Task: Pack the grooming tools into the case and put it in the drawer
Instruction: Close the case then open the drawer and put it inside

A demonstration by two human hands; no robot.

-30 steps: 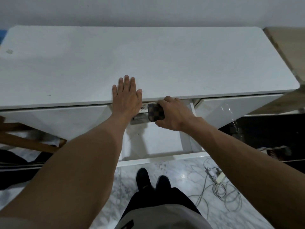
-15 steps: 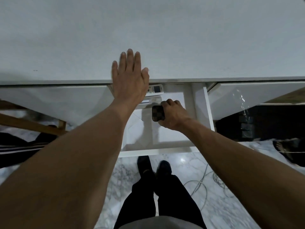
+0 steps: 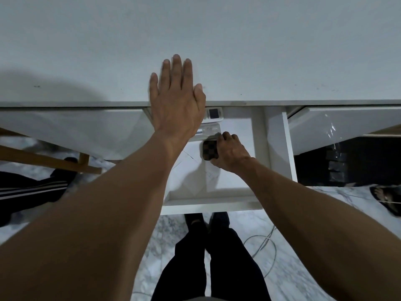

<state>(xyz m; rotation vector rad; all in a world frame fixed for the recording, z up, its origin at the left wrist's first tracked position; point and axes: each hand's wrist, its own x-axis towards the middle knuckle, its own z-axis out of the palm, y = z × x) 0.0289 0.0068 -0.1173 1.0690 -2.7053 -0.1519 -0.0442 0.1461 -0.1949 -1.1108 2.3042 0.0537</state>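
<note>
A small dark checkered grooming case (image 3: 209,150) is inside the open white drawer (image 3: 208,205), near its back. My right hand (image 3: 230,152) is curled around the case's right side and holds it against the drawer floor. My left hand (image 3: 176,98) lies flat, palm down, fingers spread slightly, on the front edge of the white tabletop (image 3: 282,51) above the drawer. No grooming tools are visible; the case is shut.
A white remote control (image 3: 213,115) and a clear blister pack (image 3: 210,129) lie at the drawer's back. Closed drawer fronts flank it. Below are my legs and shoes, cables (image 3: 263,242) on the marble floor, a wooden frame (image 3: 43,158) at left, another person's sandalled foot (image 3: 385,197) at right.
My view has tilted down and closer to the desk. My right hand has carried the case from the drawer's back edge down onto the drawer floor. The left hand stays flat on the tabletop.
</note>
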